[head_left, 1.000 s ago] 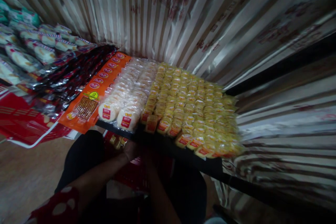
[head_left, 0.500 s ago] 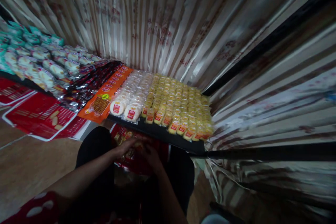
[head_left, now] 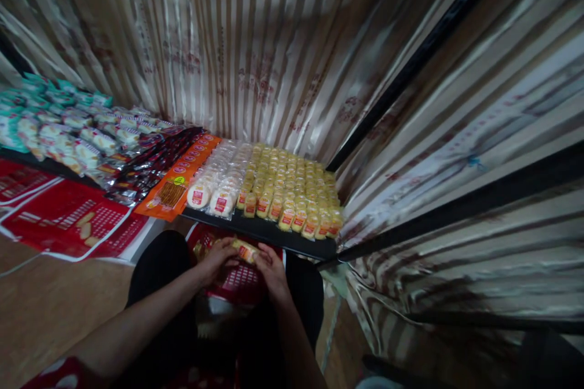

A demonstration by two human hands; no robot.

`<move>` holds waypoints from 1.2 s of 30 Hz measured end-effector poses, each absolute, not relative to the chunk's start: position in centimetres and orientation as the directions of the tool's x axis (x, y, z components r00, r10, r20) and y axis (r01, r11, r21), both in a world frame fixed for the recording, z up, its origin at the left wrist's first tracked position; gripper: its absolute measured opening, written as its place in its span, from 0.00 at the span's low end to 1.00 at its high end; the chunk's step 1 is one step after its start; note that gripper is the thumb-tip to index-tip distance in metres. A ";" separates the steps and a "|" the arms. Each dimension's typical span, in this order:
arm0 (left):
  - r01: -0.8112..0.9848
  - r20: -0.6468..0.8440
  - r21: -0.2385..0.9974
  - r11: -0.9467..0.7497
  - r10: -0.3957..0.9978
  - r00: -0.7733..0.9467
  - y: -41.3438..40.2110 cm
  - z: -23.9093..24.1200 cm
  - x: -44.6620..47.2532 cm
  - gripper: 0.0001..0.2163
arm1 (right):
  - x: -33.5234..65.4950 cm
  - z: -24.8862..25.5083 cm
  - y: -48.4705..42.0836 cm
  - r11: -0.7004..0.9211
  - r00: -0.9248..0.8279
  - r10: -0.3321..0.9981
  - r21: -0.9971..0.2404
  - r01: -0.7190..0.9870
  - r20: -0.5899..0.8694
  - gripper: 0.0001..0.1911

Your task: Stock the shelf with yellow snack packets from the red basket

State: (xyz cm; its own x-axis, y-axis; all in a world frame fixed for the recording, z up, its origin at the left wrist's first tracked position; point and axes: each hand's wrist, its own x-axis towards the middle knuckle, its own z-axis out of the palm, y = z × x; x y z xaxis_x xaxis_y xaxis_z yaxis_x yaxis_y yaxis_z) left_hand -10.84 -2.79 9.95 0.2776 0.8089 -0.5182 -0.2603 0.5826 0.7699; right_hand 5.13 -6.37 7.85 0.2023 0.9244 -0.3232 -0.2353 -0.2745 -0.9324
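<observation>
Between my knees, a yellow wrapped snack cake (head_left: 246,251) with an orange-red label is held over a red printed bag (head_left: 239,282). My left hand (head_left: 219,260) is closed, its fingertips at the left end of the pack. My right hand (head_left: 272,267) pinches the right end. Just beyond, rows of similar yellow wrapped cakes (head_left: 292,191) stand on a black shelf (head_left: 260,228). To their left are round white wrapped crackers (head_left: 222,202) with red labels. The lower part of the red bag is in shadow.
Left along the shelf lie an orange snack packet (head_left: 171,191), dark red foil packets (head_left: 150,164), white wrapped snacks (head_left: 91,149) and teal packets (head_left: 41,97). Red bags with white handles (head_left: 68,219) hang below. A striped curtain (head_left: 255,42) and black poles (head_left: 424,67) enclose the back and right.
The yellow snack cake now shows between my hands, which were together over the red bag. My hands have moved slightly apart. The view has shifted, with the shelf lying further left.
</observation>
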 end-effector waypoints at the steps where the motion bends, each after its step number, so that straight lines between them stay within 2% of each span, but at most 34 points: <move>1: -0.310 -0.539 0.728 0.612 0.790 0.292 -3.0 10.1 -10.7 0.10 | 5.3 8.2 -6.4 -0.248 0.240 0.922 -0.939 -0.237 -0.304 0.25; 6: -0.585 -0.589 0.468 0.663 0.727 0.352 -3.9 10.5 -9.3 0.08 | 5.2 9.3 -6.5 -0.157 0.282 0.928 -0.942 -0.295 -0.243 0.25; 9: -0.591 -0.560 0.458 0.665 0.731 0.390 -4.4 10.9 -8.3 0.08 | 4.9 9.5 -6.5 -0.141 0.279 0.933 -0.946 -0.293 -0.226 0.25; 11: -0.483 -0.549 0.580 0.656 0.753 0.362 -4.5 11.1 -8.1 0.08 | 5.1 9.8 -6.4 -0.135 0.297 0.931 -0.955 -0.264 -0.214 0.26; 13: -0.263 -0.480 0.795 0.547 0.832 0.279 -4.2 11.1 -8.2 0.11 | 5.6 10.3 -6.2 -0.135 0.285 0.939 -0.967 -0.217 -0.195 0.27; 15: 0.027 -0.275 0.961 0.275 0.942 0.193 -3.6 11.1 -8.6 0.14 | 6.3 11.0 -6.0 -0.108 0.256 0.957 -0.986 -0.130 -0.139 0.26; 16: 0.162 -0.148 0.980 0.117 0.971 0.189 -3.2 11.1 -8.7 0.16 | 6.6 11.4 -5.9 -0.079 0.242 0.966 -0.995 -0.065 -0.093 0.24; 18: 0.331 0.037 0.935 -0.126 0.964 0.262 -2.5 11.2 -8.8 0.17 | 7.2 12.2 -5.7 -0.004 0.204 0.979 -0.995 0.097 0.016 0.20; 20: 0.375 0.084 0.897 -0.233 0.924 0.374 -2.0 11.4 -8.5 0.15 | 7.5 12.8 -5.5 0.048 0.147 0.985 -0.968 0.244 0.086 0.18; 23: 0.360 0.071 0.904 -0.232 0.910 0.408 -1.5 11.5 -7.4 0.12 | 7.7 12.9 -5.2 0.059 0.154 0.982 -0.947 0.316 0.112 0.20; 27: 0.361 0.097 0.911 -0.199 0.955 0.281 -0.4 11.6 -5.9 0.10 | 7.8 11.7 -5.1 0.068 0.308 0.937 -0.948 0.310 0.167 0.21; 32: 0.499 0.153 0.845 -0.192 0.981 0.118 2.0 12.2 -4.3 0.09 | 8.0 9.9 -5.3 0.049 0.345 0.916 -0.910 0.413 0.206 0.18; 36: 0.582 0.198 0.781 -0.227 0.974 0.114 3.2 12.5 -2.7 0.09 | 8.2 9.3 -4.7 0.078 0.347 0.898 -0.876 0.477 0.269 0.17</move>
